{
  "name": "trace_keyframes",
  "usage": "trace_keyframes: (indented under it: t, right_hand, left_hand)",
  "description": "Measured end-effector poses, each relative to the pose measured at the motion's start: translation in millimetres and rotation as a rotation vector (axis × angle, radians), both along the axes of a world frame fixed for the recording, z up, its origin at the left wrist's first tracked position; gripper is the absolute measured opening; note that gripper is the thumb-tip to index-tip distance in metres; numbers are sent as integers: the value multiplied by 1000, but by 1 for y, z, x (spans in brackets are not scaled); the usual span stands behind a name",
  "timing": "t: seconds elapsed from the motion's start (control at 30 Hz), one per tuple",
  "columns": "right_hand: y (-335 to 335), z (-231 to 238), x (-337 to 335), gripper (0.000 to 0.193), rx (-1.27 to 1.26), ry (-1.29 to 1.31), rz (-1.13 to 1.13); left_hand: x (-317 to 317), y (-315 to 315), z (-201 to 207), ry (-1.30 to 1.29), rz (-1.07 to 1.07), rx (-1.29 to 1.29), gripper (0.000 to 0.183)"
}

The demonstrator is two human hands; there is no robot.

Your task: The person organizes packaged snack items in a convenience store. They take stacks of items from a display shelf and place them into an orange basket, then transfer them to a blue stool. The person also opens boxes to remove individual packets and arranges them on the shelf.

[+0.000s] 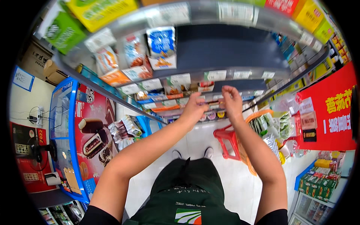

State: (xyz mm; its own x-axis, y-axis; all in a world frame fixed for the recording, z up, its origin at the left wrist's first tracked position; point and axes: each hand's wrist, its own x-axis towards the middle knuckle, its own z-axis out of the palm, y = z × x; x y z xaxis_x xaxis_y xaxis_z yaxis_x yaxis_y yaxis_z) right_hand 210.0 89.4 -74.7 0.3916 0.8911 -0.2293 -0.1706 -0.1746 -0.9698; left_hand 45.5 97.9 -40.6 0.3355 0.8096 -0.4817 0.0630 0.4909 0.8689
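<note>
Both my hands up in front of the store shelving, arms reaching forward. My left hand (195, 107): fingers bent inward, tips at a small thin strip (213, 102). My right hand (231, 101): just across from it, fingers curled, thumb side near the strip's other end. Strip sits between the two hands, in front of the lower tiers; too small to identify, and I can't tell if either hand actually grips it or just lines up with it.

Above, dark grey shelf (225, 48): blue packet (161, 42) in a white display box, orange-and-white packet (107, 60) farther left, another packet (134, 51) between them. Price tags (180, 79) along the front edge. Red plastic stool (227, 139) below my right forearm, orange basket (250, 167) with green packets (262, 125) just beside it. Blue-framed freezer (75, 112) on my left, red sign (330, 112) on my right. Dark green apron (183, 200) on me, shoes on pale floor tiles (157, 152).
</note>
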Motion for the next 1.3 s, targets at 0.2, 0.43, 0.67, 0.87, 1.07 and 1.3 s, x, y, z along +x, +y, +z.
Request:
trace_keyframes:
  t: [0.2, 0.43, 0.67, 0.87, 1.07, 1.3]
  right_hand:
    - [37, -56, 29, 59, -92, -126, 163]
    - [82, -74, 16, 50, -188, -75, 357]
    - [107, -82, 2, 30, -147, -105, 186]
    - [79, -53, 4, 29, -21, -63, 163]
    - [-1, -49, 1, 34, -182, 57, 131]
    - [-140, -25, -11, 44, -212, -33, 109]
  left_hand:
    - [29, 19, -96, 108, 127, 244, 82]
    - [41, 17, -135, 50, 124, 431, 86]
    - [40, 20, -130, -1, 70, 431, 87]
    - [32, 14, -104, 41, 71, 401, 84]
    - [26, -24, -95, -27, -42, 257, 88]
    - [8, -126, -56, -145, -186, 111, 95]
